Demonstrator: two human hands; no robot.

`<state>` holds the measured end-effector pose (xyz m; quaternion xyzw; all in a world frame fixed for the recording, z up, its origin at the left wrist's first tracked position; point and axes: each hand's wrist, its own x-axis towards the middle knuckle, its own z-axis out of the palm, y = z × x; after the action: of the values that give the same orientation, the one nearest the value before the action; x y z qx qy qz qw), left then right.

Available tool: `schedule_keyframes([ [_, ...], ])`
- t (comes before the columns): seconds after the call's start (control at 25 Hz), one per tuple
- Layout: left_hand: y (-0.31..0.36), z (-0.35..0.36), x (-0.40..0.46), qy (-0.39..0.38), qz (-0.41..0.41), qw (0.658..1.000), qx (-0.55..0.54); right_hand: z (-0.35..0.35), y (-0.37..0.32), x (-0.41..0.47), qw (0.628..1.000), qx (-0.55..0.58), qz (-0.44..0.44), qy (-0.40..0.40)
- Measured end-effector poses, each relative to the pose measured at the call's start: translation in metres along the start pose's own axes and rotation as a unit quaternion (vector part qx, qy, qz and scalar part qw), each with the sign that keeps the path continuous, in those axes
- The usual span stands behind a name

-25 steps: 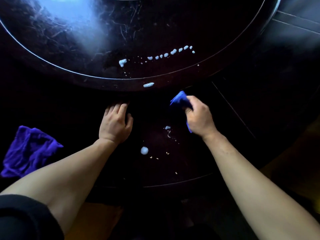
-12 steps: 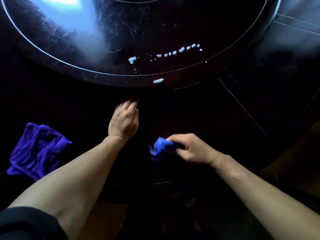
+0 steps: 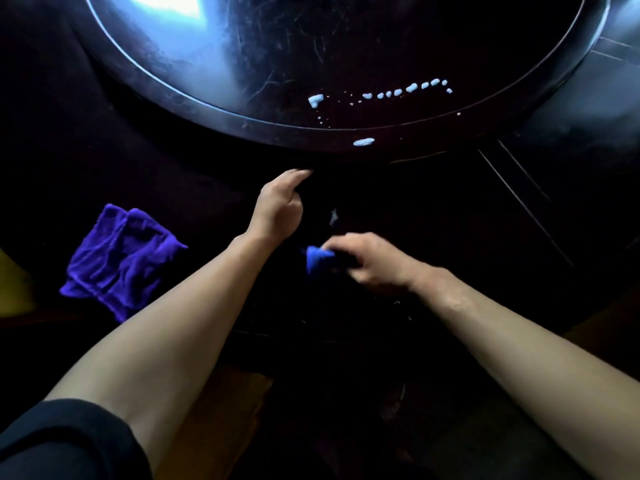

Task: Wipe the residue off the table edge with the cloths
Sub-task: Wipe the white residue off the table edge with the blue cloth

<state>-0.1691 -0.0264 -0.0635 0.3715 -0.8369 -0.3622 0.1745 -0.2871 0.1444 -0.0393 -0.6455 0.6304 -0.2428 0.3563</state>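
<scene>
My right hand [image 3: 375, 261] is closed around a small blue cloth [image 3: 317, 258], pressed on the dark table [image 3: 450, 237] near its front edge; the hand is motion-blurred. My left hand [image 3: 278, 206] rests on the table with its fingers together, the fingertips touching the rim of the round raised turntable [image 3: 242, 119]. A second, purple cloth [image 3: 119, 259] lies crumpled on the table at the left, apart from both hands. White foam residue [image 3: 405, 91] runs in a dotted line on the turntable, with one blob [image 3: 363, 142] on its rim.
The glossy turntable fills the top of the view and reflects a bright light. Thin seam lines [image 3: 519, 199] cross the table at the right. Below the table's front edge a brownish floor [image 3: 221, 403] shows between my arms.
My right hand swept the blue cloth from near the turntable down and left toward the front edge. The white spots on the table there no longer show. The view shifted left.
</scene>
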Motion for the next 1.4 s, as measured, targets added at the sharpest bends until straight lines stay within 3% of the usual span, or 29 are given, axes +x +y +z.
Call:
schedule_keyframes([
  [0.16,-0.013,-0.009,-0.043,-0.033,0.063,0.994,0.079,0.003,-0.008,-0.035,0.99,0.022,0.012,-0.136],
  [0.24,-0.026,-0.017,-0.079,-0.041,0.086,0.99,0.107,-0.01,-0.006,-0.04,0.986,0.077,0.033,-0.146],
  [0.36,-0.043,-0.026,-0.121,-0.004,0.09,0.986,0.143,-0.033,-0.005,-0.023,0.988,0.146,0.057,-0.015],
  [0.52,-0.052,-0.027,-0.147,0.024,0.065,0.981,0.184,-0.048,0.0,0.018,0.965,0.145,0.118,0.182],
  [0.72,-0.051,-0.022,-0.145,0.06,0.031,0.977,0.203,-0.042,0.021,0.045,0.943,0.117,0.189,0.248],
  [0.84,-0.052,-0.024,-0.145,0.062,0.022,0.977,0.203,-0.027,0.018,0.064,0.961,0.033,0.195,0.195],
  [1.04,-0.049,-0.028,-0.144,0.046,0.017,0.981,0.188,0.007,-0.016,0.07,0.997,-0.011,0.082,0.0],
  [1.16,-0.05,-0.027,-0.144,0.043,0.019,0.98,0.193,0.03,-0.039,0.044,0.991,-0.017,0.025,-0.132],
  [1.24,-0.049,-0.026,-0.144,0.056,0.015,0.979,0.197,0.033,-0.045,0.023,0.979,-0.01,0.041,-0.201],
  [1.32,-0.049,-0.025,-0.145,0.064,0.018,0.977,0.202,0.019,-0.044,0.009,0.968,-0.005,0.076,-0.237],
  [1.4,-0.048,-0.024,-0.145,0.065,0.023,0.976,0.209,-0.005,-0.038,0.009,0.974,0.01,0.1,-0.201],
])
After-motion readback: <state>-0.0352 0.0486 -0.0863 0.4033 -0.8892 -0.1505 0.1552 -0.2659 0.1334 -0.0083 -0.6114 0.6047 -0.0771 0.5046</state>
